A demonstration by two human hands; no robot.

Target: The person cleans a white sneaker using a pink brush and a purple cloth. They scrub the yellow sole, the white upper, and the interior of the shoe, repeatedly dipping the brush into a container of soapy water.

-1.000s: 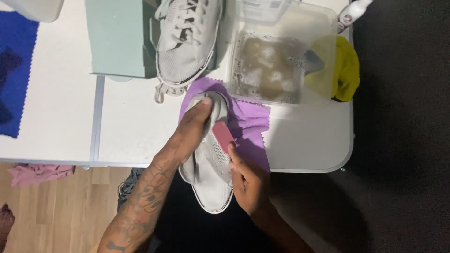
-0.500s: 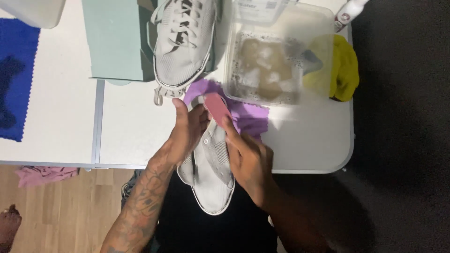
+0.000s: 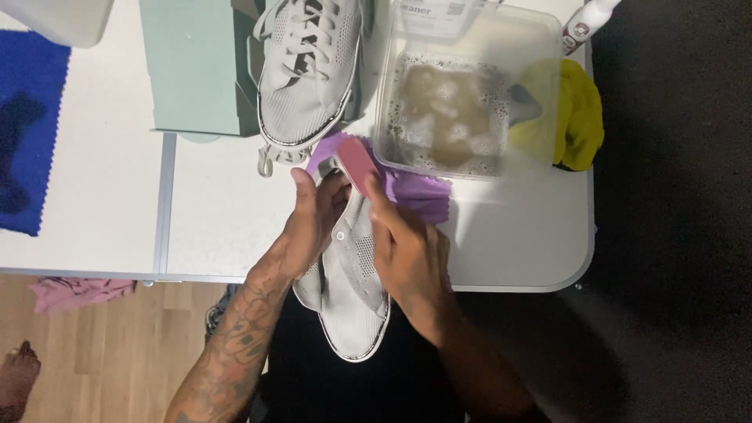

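table [image 3: 102, 211]: white, fills the upper part of the view; its near edge runs from 9 o'clock to 4 o'clock.
blue cloth [image 3: 31, 125]: lies flat at 10 o'clock, at the table's left edge.
green box [image 3: 196, 70]: pale green, at 11 o'clock, under the second shoe.
plastic tub [image 3: 470, 86]: clear, at 1 o'clock, holding murky, foamy water.
second shoe [image 3: 309, 70]: grey, laced, at 12 o'clock, toe pointing toward the person.
held shoe [image 3: 352, 290]: grey knit with white sole, at centre, overhanging the table's near edge, toe toward 6 o'clock.
purple cloth [image 3: 419, 192]: beneath the held shoe's heel end, just below the tub.
yellow cloth [image 3: 580, 113]: at 2 o'clock, touching the tub's right side.
left hand [image 3: 313, 223]: curled around the held shoe's left side, thumb up toward 12 o'clock.
right hand [image 3: 411, 258]: fingers closed around the pink brush, resting over the shoe's right side.
pink brush [image 3: 359, 163]: tilted, pressed at the held shoe's heel end, just above the left hand's fingertips.
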